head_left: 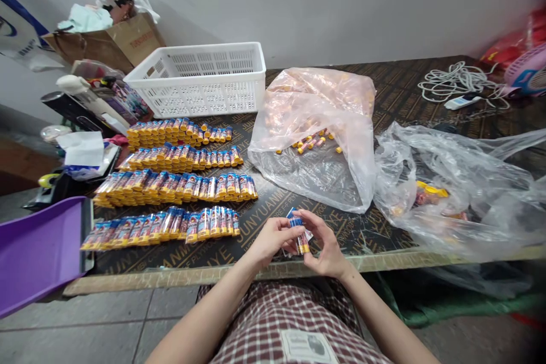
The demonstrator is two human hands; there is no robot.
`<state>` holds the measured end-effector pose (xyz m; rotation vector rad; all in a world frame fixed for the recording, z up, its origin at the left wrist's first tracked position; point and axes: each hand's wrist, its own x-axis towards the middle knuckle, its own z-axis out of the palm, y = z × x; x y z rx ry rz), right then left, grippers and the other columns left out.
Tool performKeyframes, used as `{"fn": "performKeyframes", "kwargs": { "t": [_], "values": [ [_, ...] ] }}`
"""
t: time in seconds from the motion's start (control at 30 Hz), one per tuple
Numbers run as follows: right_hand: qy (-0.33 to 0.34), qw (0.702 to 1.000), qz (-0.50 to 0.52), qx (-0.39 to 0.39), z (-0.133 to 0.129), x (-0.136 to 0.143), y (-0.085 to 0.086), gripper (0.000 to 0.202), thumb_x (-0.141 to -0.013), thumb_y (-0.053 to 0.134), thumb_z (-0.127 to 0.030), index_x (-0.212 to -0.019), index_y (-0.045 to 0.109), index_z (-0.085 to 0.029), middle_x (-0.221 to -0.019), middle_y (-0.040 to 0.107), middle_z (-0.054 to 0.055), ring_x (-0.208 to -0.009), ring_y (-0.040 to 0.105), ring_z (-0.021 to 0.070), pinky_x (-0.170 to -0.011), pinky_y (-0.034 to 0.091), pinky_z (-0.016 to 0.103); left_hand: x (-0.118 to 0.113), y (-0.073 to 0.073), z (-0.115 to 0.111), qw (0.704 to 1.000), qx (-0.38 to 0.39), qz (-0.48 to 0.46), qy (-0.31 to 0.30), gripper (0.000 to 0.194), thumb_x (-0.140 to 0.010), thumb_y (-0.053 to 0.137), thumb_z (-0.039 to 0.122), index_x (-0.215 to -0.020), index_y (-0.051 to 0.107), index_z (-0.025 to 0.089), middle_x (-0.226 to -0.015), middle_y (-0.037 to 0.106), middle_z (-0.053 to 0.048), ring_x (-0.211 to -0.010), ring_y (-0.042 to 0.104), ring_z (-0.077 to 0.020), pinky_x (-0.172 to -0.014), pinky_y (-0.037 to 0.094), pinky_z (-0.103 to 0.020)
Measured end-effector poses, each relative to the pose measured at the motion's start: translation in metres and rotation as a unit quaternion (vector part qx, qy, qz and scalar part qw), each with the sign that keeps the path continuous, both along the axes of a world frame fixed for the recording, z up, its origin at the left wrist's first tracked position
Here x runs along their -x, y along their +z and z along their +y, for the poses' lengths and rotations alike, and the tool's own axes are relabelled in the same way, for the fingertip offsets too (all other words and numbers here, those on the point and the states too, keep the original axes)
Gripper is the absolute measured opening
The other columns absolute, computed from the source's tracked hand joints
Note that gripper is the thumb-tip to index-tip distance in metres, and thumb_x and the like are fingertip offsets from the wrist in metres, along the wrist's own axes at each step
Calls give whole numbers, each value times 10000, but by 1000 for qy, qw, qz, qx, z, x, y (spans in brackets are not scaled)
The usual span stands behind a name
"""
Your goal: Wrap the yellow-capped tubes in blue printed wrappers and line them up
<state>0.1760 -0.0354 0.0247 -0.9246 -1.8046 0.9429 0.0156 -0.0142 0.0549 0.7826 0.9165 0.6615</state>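
Both hands meet above the table's front edge around one small tube [302, 242] with a blue top, a printed middle and a yellow end. My left hand [275, 239] pinches it from the left, thumb laid across it. Curled about its right side, my right hand [326, 245] touches both ends with its fingers. A bit of pale film or label shows behind the tube; what it is, I cannot tell. To the left lie rows of similar blue-and-yellow tubes [174, 187], some stacked. Beyond my hands, a clear plastic bag [315, 176] has more small tubes [311, 143] inside.
A white plastic basket [200, 91] stands at the back. On the right lies another clear bag [490, 222] with yellow items inside, near a coiled white cable [452, 84] and a pink fan [526, 71]. A purple dustpan [42, 250] sits at the left edge.
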Motion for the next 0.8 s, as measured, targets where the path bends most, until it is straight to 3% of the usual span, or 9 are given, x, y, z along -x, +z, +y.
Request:
{"fn": "performKeyframes", "kwargs": {
  "t": [0.13,0.23,0.3,0.37,0.47,0.53,0.63,0.73,0.8],
  "values": [
    [17,999,8,33,3,2,3,841,-683,548,-88,-1425,198,-272,-1447,328,96,-1257,438,262,-1031,408,414,4,2,6,1000,-17,23,5,410,-608,730,479,-775,660,111,-656,648,-37,-484,539,-99,-509,463,-243],
    [2,999,0,39,9,-2,2,877,-729,617,-163,-1448,132,-298,-1504,198,92,-1255,433,271,-1036,395,436,32,10,31,985,-92,134,56,423,-590,729,501,-750,647,118,-611,643,-40,-461,533,-115,-479,426,-243],
    [-31,999,9,37,14,-8,-2,852,-755,626,-209,-1446,139,-312,-1495,222,87,-1235,452,269,-1032,394,450,65,22,53,943,-160,260,129,451,-575,738,509,-807,641,134,-541,616,-15,-442,525,-127,-466,393,-237],
    [-70,997,14,40,19,-15,-5,793,-779,617,-241,-1438,182,-311,-1461,294,90,-1204,478,264,-1015,407,452,104,34,75,874,-228,393,171,483,-590,733,513,-898,639,153,-527,607,-2,-481,548,-145,-506,392,-240],
    [-110,993,-7,37,24,-24,-10,710,-791,622,-270,-1411,275,-287,-1377,410,100,-1148,516,257,-980,435,437,152,44,99,772,-256,563,148,503,-601,712,550,-909,636,160,-581,639,-38,-592,599,-196,-568,397,-258],
    [-119,992,-30,19,27,-28,-11,633,-799,619,-281,-1372,348,-282,-1351,437,98,-1150,512,256,-959,449,430,169,43,108,717,-258,640,96,507,-642,663,585,-912,639,157,-670,672,-82,-691,624,-236,-614,404,-274],
    [-129,988,-80,-21,38,-30,-11,507,-819,598,-309,-1300,442,-275,-1373,417,95,-1227,446,270,-967,435,445,174,39,109,667,-261,698,23,550,-722,550,627,-989,633,153,-907,695,-151,-873,631,-291,-685,420,-295],
    [-167,975,-134,-52,66,-37,-15,427,-842,561,-346,-1254,499,-250,-1345,456,97,-1250,428,258,-1011,389,454,163,47,103,626,-262,734,8,644,-767,445,663,-1131,578,149,-999,682,-174,-946,621,-324,-713,433,-318],
    [-214,955,-188,-78,95,-46,-20,387,-848,544,-363,-1208,542,-222,-1308,493,104,-1225,453,249,-1017,379,447,150,58,102,628,-282,725,13,647,-793,389,667,-1166,555,165,-940,696,-145,-914,634,-306,-701,440,-310]
  ]
}}
